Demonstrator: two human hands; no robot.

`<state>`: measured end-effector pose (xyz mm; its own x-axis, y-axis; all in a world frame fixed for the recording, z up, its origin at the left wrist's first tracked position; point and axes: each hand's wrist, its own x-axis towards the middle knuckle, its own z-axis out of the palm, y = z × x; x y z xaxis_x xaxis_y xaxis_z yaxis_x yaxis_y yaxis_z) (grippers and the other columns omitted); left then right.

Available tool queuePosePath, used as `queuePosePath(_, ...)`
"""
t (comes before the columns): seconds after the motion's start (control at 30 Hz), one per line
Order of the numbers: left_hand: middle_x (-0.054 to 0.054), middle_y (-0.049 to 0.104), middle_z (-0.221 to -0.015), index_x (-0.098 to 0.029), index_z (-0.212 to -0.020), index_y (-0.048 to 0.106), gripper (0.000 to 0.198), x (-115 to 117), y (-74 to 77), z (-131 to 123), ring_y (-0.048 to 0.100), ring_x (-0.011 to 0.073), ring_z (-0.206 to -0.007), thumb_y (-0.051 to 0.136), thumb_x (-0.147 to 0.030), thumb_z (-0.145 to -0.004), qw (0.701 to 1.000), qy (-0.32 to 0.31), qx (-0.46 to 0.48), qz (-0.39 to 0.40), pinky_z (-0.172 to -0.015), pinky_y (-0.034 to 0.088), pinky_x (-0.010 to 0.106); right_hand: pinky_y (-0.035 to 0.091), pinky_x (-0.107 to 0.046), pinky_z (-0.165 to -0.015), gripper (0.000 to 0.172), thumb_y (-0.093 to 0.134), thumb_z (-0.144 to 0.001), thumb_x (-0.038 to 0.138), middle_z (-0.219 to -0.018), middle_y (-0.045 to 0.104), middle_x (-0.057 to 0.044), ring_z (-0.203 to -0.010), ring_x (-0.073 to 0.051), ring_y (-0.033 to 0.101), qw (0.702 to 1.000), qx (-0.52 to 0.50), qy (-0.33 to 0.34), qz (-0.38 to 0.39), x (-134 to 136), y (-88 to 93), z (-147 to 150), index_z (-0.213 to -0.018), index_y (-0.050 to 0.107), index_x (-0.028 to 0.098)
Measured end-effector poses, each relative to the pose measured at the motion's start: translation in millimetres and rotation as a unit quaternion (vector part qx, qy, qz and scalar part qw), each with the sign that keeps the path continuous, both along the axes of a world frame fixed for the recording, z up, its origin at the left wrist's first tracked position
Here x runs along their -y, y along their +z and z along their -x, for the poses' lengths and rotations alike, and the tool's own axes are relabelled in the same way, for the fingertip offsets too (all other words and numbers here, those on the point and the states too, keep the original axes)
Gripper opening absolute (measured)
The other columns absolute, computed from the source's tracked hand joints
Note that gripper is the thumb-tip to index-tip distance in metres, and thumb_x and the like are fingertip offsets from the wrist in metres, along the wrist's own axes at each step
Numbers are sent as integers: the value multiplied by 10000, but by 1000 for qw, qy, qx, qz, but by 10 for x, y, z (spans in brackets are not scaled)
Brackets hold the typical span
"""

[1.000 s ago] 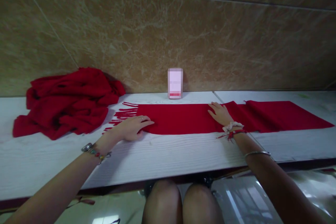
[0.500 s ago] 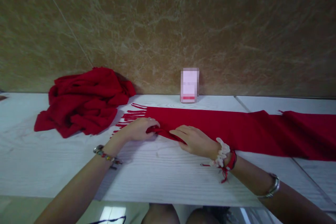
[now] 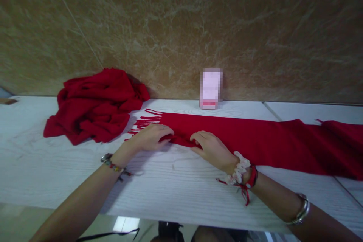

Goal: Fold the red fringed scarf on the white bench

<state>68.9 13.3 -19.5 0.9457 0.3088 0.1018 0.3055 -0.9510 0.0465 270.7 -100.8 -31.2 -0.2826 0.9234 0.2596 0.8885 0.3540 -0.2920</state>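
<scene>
A red scarf (image 3: 244,132) with a fringed left end lies stretched along the white bench and runs off to the right. My left hand (image 3: 154,136), a ring on one finger, pinches the scarf's near edge close to the fringe. My right hand (image 3: 211,149) grips that same edge a little farther right, with thumb and fingers curled on the cloth. Between both hands the edge is slightly gathered. Beyond my left hand, to the left, a crumpled heap of red cloth (image 3: 96,109) rests against the wall.
A pale pink, blurred-out box-like object (image 3: 210,89) stands at the foot of the brown marbled wall (image 3: 176,34). The white wood-grain bench (image 3: 159,185) has its front edge near my knees. A small brown item (image 3: 8,101) lies at the far left.
The near edge was lifted and folded between my hands; now it lies lower and flatter. My right hand's fingers have curled in more. The view has shifted slightly.
</scene>
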Motion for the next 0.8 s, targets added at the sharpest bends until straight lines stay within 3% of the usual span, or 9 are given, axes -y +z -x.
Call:
queuePosePath(0.07,40,607,-845,-177,-913,561,193,10,18,6,568,160,-766,475,-168,-741,1000,1,-4,-13,-680,425,243,404,-284,-727,55,554,-791,177,-810,604,-49,-784,-162,543,999,32,-5,8,-8,-4,40,-826,592,160)
queuePosePath(0.23,35,609,-890,-181,-944,558,293,21,142,76,572,166,-804,501,-101,-668,999,30,-31,2,-714,433,252,395,-279,-713,132,511,-831,208,-764,612,-53,-748,-161,558,996,85,-12,13,-34,-34,64,-756,603,153)
queuePosePath(0.37,20,646,-889,-191,-979,568,262,-4,209,147,593,141,-792,485,-124,-739,995,64,-27,67,-716,435,229,398,-286,-712,147,509,-836,234,-772,616,-66,-765,-171,566,994,99,-29,25,-61,-64,19,-773,609,146)
queuePosePath(0.53,10,677,-831,-190,-988,587,237,-53,187,177,617,131,-749,478,-135,-784,991,76,-23,111,-688,445,219,403,-314,-762,122,525,-825,244,-856,627,-71,-836,-187,563,996,84,-20,36,-87,-15,93,-854,605,156)
queuePosePath(0.67,37,684,-870,-165,-988,599,233,-58,177,165,626,145,-772,476,-118,-795,989,84,-54,112,-702,450,228,410,-349,-783,256,597,-769,305,-965,606,-95,-905,-218,548,997,70,-9,8,-139,6,308,-975,570,157)
queuePosePath(0.8,33,681,-888,-175,-959,606,223,-31,202,152,621,147,-792,455,-109,-810,989,87,-69,96,-709,448,233,424,-322,-749,118,566,-795,243,-870,616,-84,-837,-201,566,997,70,-11,-8,-201,-45,453,-874,581,157)
